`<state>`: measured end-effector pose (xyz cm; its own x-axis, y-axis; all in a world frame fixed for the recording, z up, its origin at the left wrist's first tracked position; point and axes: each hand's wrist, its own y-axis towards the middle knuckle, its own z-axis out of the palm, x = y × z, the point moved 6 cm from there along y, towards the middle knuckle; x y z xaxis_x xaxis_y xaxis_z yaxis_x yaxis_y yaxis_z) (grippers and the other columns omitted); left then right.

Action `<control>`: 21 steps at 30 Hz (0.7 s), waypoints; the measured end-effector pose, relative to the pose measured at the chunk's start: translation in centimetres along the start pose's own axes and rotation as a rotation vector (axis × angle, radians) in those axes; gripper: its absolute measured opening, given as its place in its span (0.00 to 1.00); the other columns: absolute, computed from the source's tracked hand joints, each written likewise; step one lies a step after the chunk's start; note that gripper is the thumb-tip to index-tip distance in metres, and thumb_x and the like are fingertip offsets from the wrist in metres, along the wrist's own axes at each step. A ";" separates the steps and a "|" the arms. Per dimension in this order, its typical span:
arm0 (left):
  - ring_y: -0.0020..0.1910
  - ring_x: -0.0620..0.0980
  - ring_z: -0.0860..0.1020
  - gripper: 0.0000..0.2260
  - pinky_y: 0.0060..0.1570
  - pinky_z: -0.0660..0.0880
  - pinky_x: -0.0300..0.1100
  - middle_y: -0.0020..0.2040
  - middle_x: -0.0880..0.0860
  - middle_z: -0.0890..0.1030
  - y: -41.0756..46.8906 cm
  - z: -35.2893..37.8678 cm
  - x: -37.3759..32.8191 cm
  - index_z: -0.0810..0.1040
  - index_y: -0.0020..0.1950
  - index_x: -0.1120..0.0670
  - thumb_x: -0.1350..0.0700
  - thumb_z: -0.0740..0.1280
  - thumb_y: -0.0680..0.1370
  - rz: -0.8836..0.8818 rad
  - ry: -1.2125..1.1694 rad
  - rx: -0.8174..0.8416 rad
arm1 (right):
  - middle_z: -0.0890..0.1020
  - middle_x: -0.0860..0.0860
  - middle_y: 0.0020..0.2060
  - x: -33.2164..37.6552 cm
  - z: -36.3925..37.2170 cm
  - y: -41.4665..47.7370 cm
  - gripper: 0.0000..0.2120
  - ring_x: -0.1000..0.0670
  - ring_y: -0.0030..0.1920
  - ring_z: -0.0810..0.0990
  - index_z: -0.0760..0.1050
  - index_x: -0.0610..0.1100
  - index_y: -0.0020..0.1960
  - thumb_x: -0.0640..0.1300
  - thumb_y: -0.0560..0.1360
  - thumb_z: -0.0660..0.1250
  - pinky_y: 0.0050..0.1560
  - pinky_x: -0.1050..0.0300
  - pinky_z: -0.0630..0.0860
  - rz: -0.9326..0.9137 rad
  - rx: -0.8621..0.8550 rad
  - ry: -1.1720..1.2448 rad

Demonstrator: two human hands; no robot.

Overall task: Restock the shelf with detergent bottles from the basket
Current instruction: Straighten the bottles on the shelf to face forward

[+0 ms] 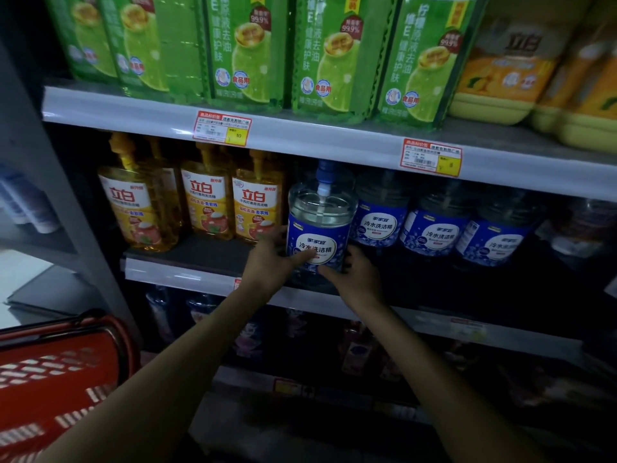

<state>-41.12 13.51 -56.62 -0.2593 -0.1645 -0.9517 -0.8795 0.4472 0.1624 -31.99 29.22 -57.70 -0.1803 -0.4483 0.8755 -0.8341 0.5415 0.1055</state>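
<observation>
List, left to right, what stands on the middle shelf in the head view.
Three yellow pump bottles → blue-label detergent bottle held by left hand and right hand → row of shelved blue-label bottles.

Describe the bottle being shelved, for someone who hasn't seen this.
On the middle shelf, right of the yellow bottles, a row of clear blue-label bottles. It is the leftmost bottle, nearest the front edge, the only one held by the left hand and right hand.
</observation>
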 end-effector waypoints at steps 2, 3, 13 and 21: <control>0.51 0.39 0.80 0.29 0.46 0.78 0.31 0.60 0.45 0.81 -0.7 -0.3 -0.3 0.73 0.73 0.52 0.52 0.79 0.75 -0.001 0.129 0.004 | 0.80 0.50 0.64 0.6 -0.6 -0.8 0.31 0.48 0.63 0.80 0.70 0.48 0.73 0.48 0.73 0.77 0.60 0.49 0.79 -0.026 -0.015 -0.045; 0.53 0.42 0.81 0.29 0.46 0.77 0.33 0.61 0.46 0.81 -1.0 -0.6 -0.4 0.73 0.74 0.52 0.51 0.79 0.75 0.003 0.192 0.013 | 0.79 0.50 0.65 1.1 -1.1 -1.2 0.31 0.48 0.65 0.78 0.69 0.48 0.73 0.49 0.74 0.76 0.61 0.50 0.78 -0.054 -0.030 -0.093; 0.73 0.57 0.70 0.34 0.64 0.74 0.56 0.76 0.51 0.70 -5.8 -4.5 -4.6 0.62 0.80 0.45 0.36 0.69 0.78 0.159 0.945 0.050 | 0.72 0.47 0.69 6.2 -1.2 -6.1 0.29 0.44 0.66 0.75 0.69 0.46 0.72 0.51 0.75 0.74 0.60 0.47 0.79 -0.432 0.003 -0.458; 0.83 0.57 0.53 0.42 0.78 0.58 0.61 0.84 0.52 0.56 -10.0 -8.2 -5.2 0.51 0.84 0.42 0.28 0.54 0.73 0.111 1.197 0.010 | 0.53 0.48 0.80 8.3 0.9 -7.4 0.43 0.42 0.78 0.57 0.56 0.49 0.81 0.60 0.74 0.73 0.74 0.46 0.65 -0.459 0.290 -0.493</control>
<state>-34.27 2.65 -51.17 -0.5444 -0.8344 -0.0863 -0.8271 0.5169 0.2208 -27.77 20.82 -51.60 0.0640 -0.8897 0.4520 -0.9740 0.0429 0.2223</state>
